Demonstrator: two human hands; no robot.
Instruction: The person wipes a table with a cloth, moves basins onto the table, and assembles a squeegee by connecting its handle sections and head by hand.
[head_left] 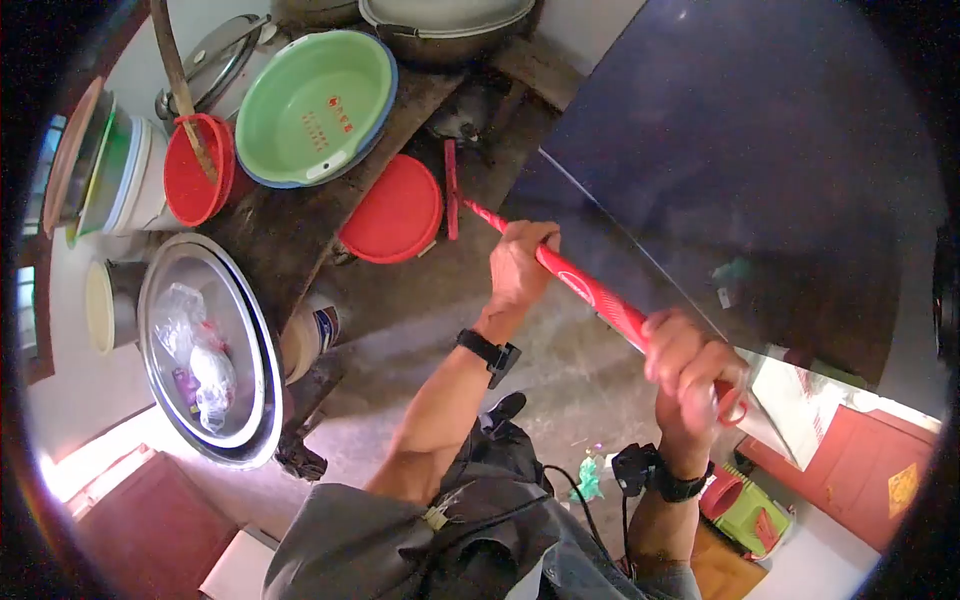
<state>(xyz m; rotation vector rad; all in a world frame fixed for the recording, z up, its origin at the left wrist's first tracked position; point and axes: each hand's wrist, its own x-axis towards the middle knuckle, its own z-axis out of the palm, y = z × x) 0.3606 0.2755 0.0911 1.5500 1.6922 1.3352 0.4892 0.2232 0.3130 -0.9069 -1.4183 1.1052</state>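
Note:
Both my hands are wrapped round a long red-handled floor tool [597, 297]. It slants from the lower right towards the floor, ending in a narrow red crossbar [452, 190]; I cannot make out bristles or a blade. My left hand [522, 265] grips the pole lower down, closer to the crossbar. My right hand [695, 365] is closed round the upper end, where a red loop shows. Beside the crossbar, a round red lid or basin [395, 212] sits low by the bench's edge.
A wooden bench [262, 235] on the left bears a green basin [285, 110], a red bucket [192, 185] and metal basins [262, 425] with plastic bags. A big dark tabletop [740, 180] fills the right. Green litter [588, 478] lies on the concrete floor [400, 325].

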